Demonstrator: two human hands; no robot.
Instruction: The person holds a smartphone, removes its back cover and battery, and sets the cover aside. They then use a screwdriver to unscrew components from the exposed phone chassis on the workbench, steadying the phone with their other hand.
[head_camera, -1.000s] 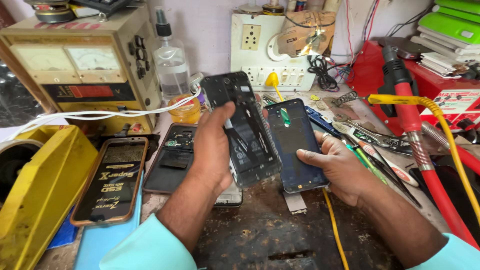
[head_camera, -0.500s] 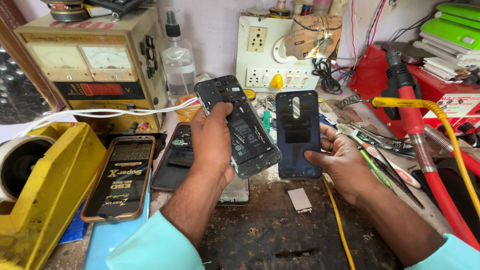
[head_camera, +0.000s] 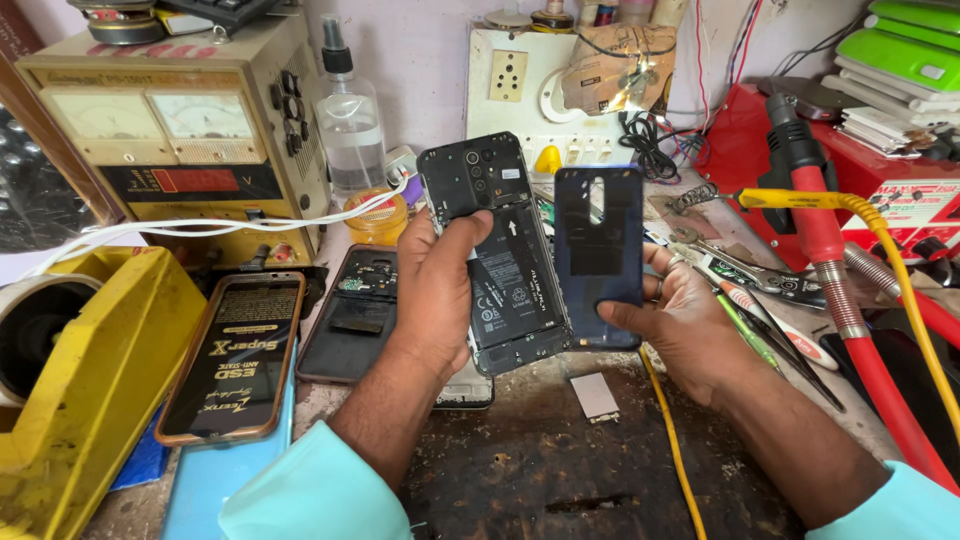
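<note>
**Back cover off, phone held open above the worktop**

Above the middle of the worktop (head_camera: 520, 470), the left hand (head_camera: 435, 285) is clamped around an opened phone (head_camera: 495, 255), thumb across its upper part and fingers wrapped behind, so that the exposed inside with its battery and camera cluster faces the camera. Just beside it, to the right, the right hand (head_camera: 685, 320) grips a dark blue back cover (head_camera: 598, 255) by its lower edge, holding it upright with its inner face showing. Cover and phone stand close, edge near edge, but look apart.

A second ago the cover lay tilted and lower, partly behind the phone; half a second ago it had swung out to the side; now both pieces are raised higher and held more squarely next to each other. That reads as the cover having come fully free of the phone body, with the two parts held side by side in clear view.

On the worktop below the hands lies a small grey pad (head_camera: 594, 396) beside a yellow wire (head_camera: 672, 440). Toward the left edge rest another opened handset (head_camera: 352, 315) and a flat black mat in an orange frame (head_camera: 235, 355), next to a yellow tape dispenser (head_camera: 95, 370). At the back edge stand a power supply with two meters (head_camera: 170, 130) and a clear spray bottle (head_camera: 350, 130); toward the right side lie a red soldering tool (head_camera: 830, 250) and some tweezers (head_camera: 750, 275).
</note>
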